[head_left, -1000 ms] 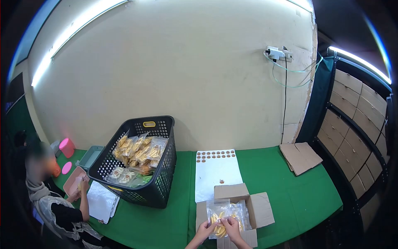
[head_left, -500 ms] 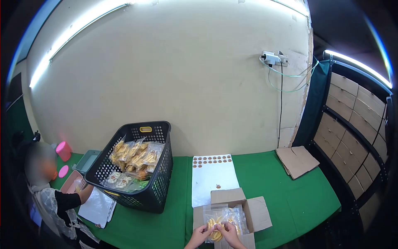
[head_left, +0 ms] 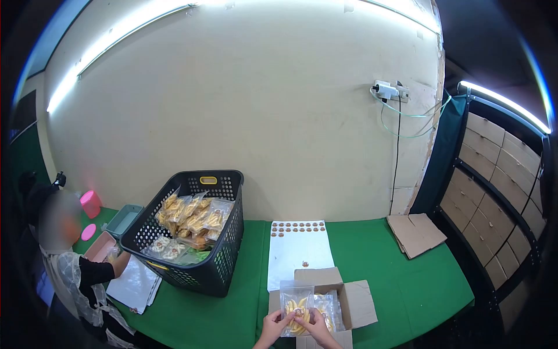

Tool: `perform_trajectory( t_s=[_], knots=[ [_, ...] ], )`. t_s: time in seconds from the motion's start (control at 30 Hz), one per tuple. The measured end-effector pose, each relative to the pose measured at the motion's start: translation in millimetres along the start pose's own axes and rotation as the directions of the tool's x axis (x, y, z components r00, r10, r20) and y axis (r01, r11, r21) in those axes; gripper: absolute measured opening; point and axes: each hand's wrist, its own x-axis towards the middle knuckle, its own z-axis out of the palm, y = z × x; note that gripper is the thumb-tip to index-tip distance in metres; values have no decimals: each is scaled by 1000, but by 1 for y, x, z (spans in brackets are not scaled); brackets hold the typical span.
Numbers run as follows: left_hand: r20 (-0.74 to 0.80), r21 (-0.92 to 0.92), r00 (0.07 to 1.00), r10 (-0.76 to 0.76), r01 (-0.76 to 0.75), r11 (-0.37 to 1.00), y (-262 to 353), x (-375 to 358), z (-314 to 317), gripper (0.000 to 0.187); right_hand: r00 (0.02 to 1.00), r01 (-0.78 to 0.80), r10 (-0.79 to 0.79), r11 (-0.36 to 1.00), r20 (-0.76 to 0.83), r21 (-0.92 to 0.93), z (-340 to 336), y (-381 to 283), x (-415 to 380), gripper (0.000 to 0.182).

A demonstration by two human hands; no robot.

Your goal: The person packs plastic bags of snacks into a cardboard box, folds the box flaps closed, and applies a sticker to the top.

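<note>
A clear zip bag of pale yellow, stick-shaped snacks point(head_left: 295, 292) is held up over the near side of an open cardboard box point(head_left: 360, 303). My left hand point(head_left: 272, 327) grips its lower left part, while my right hand point(head_left: 318, 329) grips the lower right. Between my thumbs, a small round brownish sticker point(head_left: 300, 312) shows on the bag's front. Inside the box, partly hidden behind my right hand, are more clear snack bags point(head_left: 330, 307). Behind the box lies a white sheet point(head_left: 296, 256) with rows of similar round stickers at its far end and a single one nearer the box.
A black perforated basket point(head_left: 224, 264) of bagged snacks stands to the left on the green-covered table point(head_left: 401, 302). Flattened cardboard point(head_left: 415, 232) lies at the right. Shelved boxes point(head_left: 476, 192) stand beyond. At far left, a co-worker point(head_left: 96, 279) reaches toward a pink tray point(head_left: 100, 246).
My hands have shifted slightly left and up with the bag, which now stands more upright. The whole view has tilted a little. The co-worker's arm stays near the pink tray.
</note>
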Motion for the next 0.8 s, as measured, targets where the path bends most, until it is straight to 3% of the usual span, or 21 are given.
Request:
perform_trajectory(
  t_s=[0.13,0.23,0.33,0.43,0.53,0.63,0.73,0.8],
  knots=[
    [35,92,999,-4,0,996,3,-2,-2,24,999,-32,35,996,41,-84,-6,-2,-6,31],
    [-24,8,995,95,-95,995,6,-6,6,21,999,25,-23,998,26,-49,-5,5,-11,34],
    [-159,-106,978,136,-154,982,12,-5,9,20,996,-62,83,930,42,-363,-5,4,-24,38],
    [-220,-57,948,229,-247,967,24,-8,10,21,995,13,9,974,96,-224,-4,-1,-28,40],
    [-136,285,946,295,-248,926,27,-11,0,21,986,163,-146,946,83,-282,-19,-22,-17,42],
    [-32,577,933,359,-277,769,29,-19,-2,19,961,269,-215,878,175,-397,-27,-56,-7,44],
    [50,677,938,344,-285,678,26,-30,2,19,953,288,-176,773,246,-565,-19,-71,-12,33],
    [63,687,964,259,-230,689,38,-43,12,20,946,299,-142,726,290,-620,-16,-64,-13,23]
  ],
)
